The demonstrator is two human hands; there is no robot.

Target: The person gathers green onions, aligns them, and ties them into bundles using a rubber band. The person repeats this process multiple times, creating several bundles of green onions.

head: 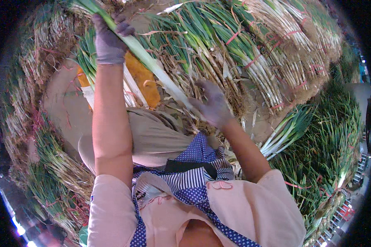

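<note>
My left hand (111, 43), in a grey-purple glove, grips a long green onion (151, 63) at its green upper part. The stalk slants down across my front, its white root end towards my right hand (215, 106). That hand, also gloved and slightly blurred, has its thumb and fingers apart beside the root end; whether it touches the stalk is unclear. Partly behind my left forearm, a group of clean white-stemmed green onions (131, 89) lies on an orange sheet (150, 89). Untrimmed green onions (204, 58) with brown dry leaves and roots lie just beyond my hands.
Tied green onion bundles (259, 74) with pink bands are piled ahead to the right, and more bundles (37, 58) line the left. A small group of cleaned green onions (278, 136) rests beside a large green heap (324, 132) on the right. Loose peelings litter the floor.
</note>
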